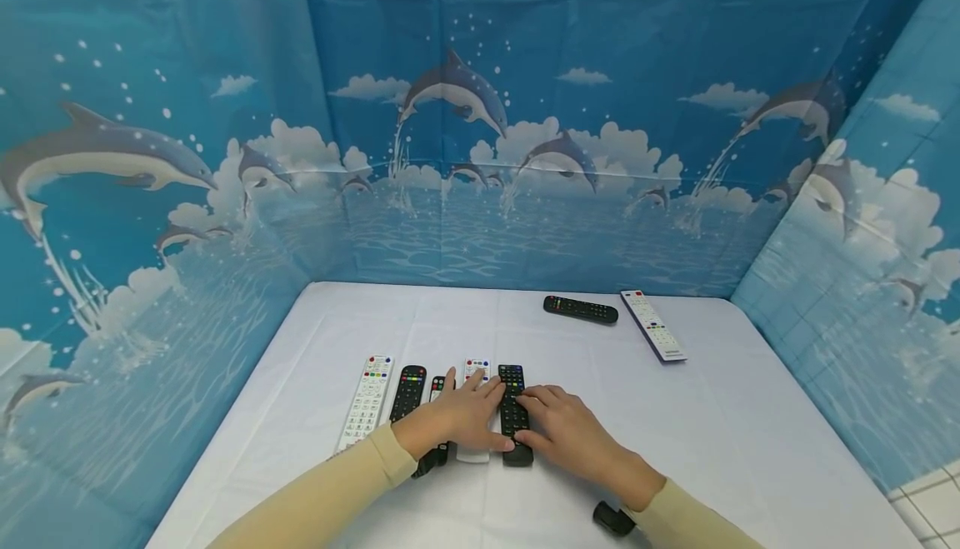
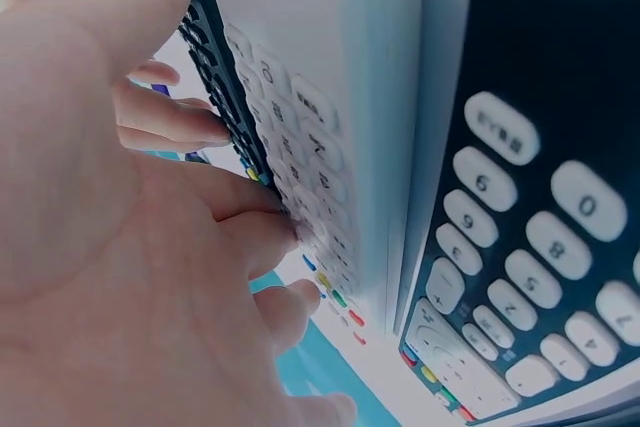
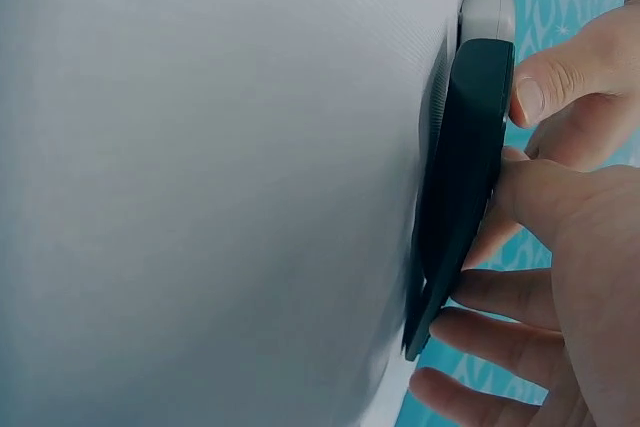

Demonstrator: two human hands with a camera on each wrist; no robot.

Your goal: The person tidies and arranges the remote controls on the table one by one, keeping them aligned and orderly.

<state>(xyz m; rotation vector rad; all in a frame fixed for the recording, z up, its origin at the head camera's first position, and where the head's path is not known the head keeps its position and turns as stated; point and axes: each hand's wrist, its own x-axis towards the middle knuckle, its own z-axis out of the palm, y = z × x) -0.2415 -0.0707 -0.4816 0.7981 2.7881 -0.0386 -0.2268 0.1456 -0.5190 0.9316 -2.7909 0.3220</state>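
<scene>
A black remote control (image 1: pixel 512 407) lies lengthwise between the two hands. My left hand (image 1: pixel 468 416) spreads across a white remote control (image 1: pixel 472 455), hiding its middle; its thumb and fingertips reach the black remote's left side. From the other side, my right hand (image 1: pixel 570 436) touches the black remote's right edge with thumb and fingertips. In the right wrist view the black remote (image 3: pixel 465 147) is seen edge-on, low over the cloth, fingers along its side. In the left wrist view, a dark remote with white buttons (image 2: pixel 545 47) stands beside the white one (image 2: pixel 375 97).
Left of the hands, a long white remote (image 1: pixel 366 403) and a black remote (image 1: pixel 407 391) continue the row. Farther back on the white-covered table (image 1: pixel 420 316) lie another black remote (image 1: pixel 581 309) and a white one (image 1: pixel 652 326). A small black object (image 1: pixel 613 519) sits by the right wrist.
</scene>
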